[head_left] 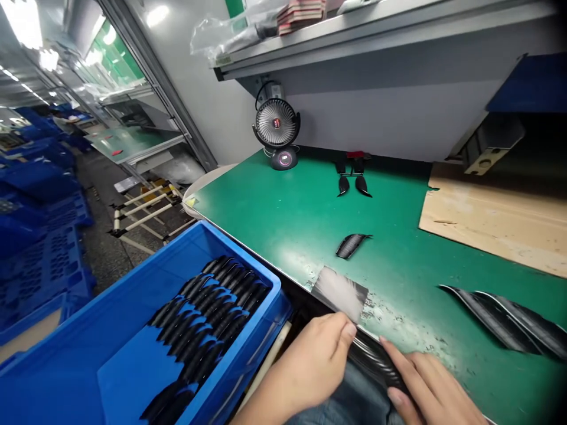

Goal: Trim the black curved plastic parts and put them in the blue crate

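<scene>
A green work table (310, 212) filled most of the view, its near edge scuffed and carrying a worn grey patch (341, 290). Against that edge, on the left, stood a blue plastic crate (133, 354) holding rows of black ribbed parts (208, 319), stacked overlapping on a blue liner. A sheet of brown cardboard (496, 218) lay on the table's far right side. Above the back wall ran a grey shelf (376, 29) with a clear plastic bag (230, 32) on it.

The left hand (305, 366) sat at the bottom centre, just off the table's near edge. Its thumb and curled fingers were pinching the left end of a black ribbed strip (376, 360). The right hand (429, 389) lay on the strip's other end, fingers straight and pressed together on top of it. Whether its thumb gripped from below could not be told. The strip hung between the two hands along the table's near edge, just below the grey patch.

Two longer black ribbed strips (500, 319) lay side by side on the table to the right, near the right hand. A small desk fan (277, 124) stood at the back of the table. A short curved ribbed piece (351, 245) rested alone mid-table, and a pair of small black pointed pieces (353, 184) lay nearer the back wall.
</scene>
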The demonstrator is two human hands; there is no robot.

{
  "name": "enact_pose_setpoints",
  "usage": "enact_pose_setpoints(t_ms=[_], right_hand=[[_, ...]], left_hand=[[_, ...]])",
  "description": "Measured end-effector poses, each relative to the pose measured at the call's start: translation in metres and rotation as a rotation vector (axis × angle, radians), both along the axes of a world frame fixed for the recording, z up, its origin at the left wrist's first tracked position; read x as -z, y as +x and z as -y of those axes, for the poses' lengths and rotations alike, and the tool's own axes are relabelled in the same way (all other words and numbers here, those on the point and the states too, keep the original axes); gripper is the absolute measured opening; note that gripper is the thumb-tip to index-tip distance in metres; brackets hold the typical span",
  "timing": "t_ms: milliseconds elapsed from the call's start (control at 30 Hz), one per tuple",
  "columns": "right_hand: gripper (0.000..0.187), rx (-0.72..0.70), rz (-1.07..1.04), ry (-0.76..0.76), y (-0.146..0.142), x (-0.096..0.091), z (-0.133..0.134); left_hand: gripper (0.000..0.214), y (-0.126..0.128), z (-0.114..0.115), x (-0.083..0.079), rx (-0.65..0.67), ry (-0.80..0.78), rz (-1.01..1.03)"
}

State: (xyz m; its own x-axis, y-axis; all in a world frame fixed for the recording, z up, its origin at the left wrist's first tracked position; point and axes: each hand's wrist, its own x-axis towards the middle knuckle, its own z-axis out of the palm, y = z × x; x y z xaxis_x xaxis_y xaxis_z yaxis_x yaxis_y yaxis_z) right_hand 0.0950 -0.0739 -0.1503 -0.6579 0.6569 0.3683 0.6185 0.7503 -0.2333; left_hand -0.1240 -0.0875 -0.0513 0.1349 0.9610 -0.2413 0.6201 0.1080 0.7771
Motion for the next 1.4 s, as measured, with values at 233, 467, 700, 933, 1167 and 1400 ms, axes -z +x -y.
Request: enact_pose_setpoints(t_ms=[233, 467, 700, 933, 1167, 1400], right_hand=[[0.046, 0.156, 0.097, 0.098, -0.041, -0.018, -0.018], [0.038, 0.139, 0.231, 0.112, -0.078, -0.029, -0.045], [0.045, -0.015, 0.411, 0.231, -0.072, -0.043, -0.037], [0.034, -0.007, 0.421, 0.263, -0.067, -0.049, -0.039], [0.043, 0.341, 0.307, 0.098, -0.068, -0.031, -0.009], [0.034, 0.609, 0.316, -0.074, -0.076, -0.033, 0.0]], left_hand=[[0.018, -0.053, -0.07, 0.029, -0.443, 0.4, -0.036], [0.024, -0.078, -0.129, 0.071, -0.794, 0.408, -0.019], [0.022, -0.079, -0.129, 0.078, -0.832, 0.413, 0.028], [0.023, -0.08, -0.13, 0.075, -0.84, 0.408, 0.044], [0.023, -0.078, -0.132, 0.075, -0.833, 0.403, 0.029], [0.024, -0.077, -0.132, 0.074, -0.831, 0.403, -0.004]])
